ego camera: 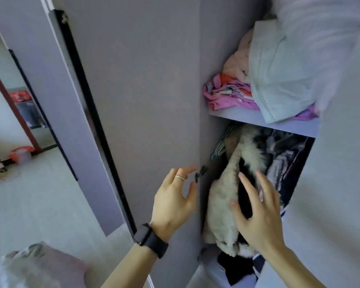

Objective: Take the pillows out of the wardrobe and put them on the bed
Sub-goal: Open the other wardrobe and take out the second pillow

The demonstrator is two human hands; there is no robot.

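- So both hands are spread wide, nothing in them: left hand [173,199] by the wardrobe door [146,100], right hand [258,208] against the fluffy coat [222,206] hanging below.
- Pillow [279,80] looks like that pale one on the upper shelf [247,118], on top of the pink bedding [227,94].
- I'd reach up and grip it with both hands so the pile doesn't slide out.

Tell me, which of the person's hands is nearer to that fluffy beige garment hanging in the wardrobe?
Right. The right hand is spread open right at the fluffy beige garment; the left hand is off to its left, at the wardrobe door edge.
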